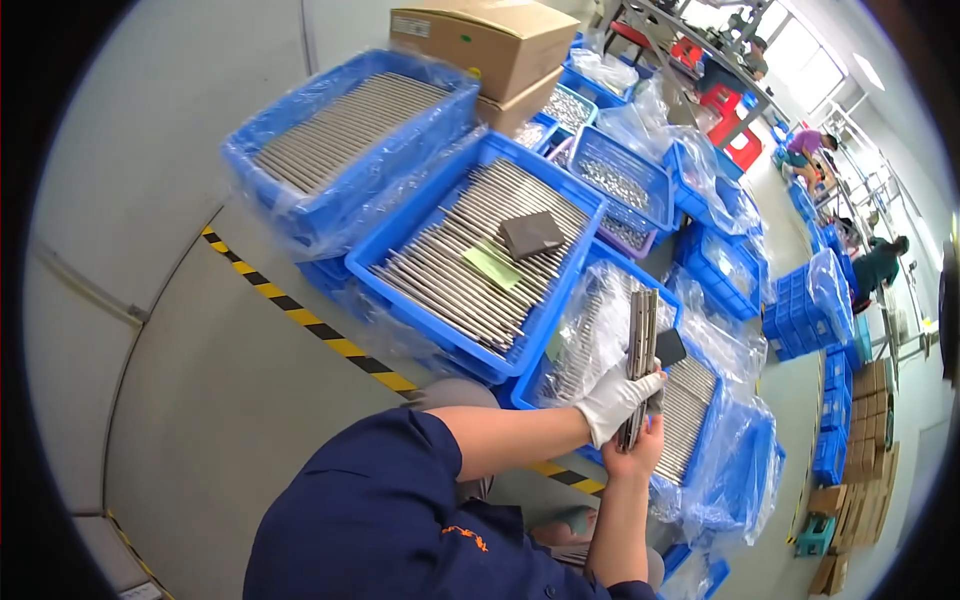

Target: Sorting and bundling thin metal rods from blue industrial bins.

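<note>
Left forearm reaches across from the left, elbow bent, white-gloved left hand (pixel 610 402) wrapped round a bundle of metal rods (pixel 642 325) partway along its length; right forearm comes in from the near side, wrist below the bundle, right hand (pixel 636 456) closed around its near end; hands close together, both clamped on the same bundle. Bundle is over the right-hand blue crate (pixel 657 285), rods' free ends pointing far; to its left, another blue crate (pixel 424 328) of rods carries a dark block (pixel 532 235) and a green slip (pixel 492 267).
</note>
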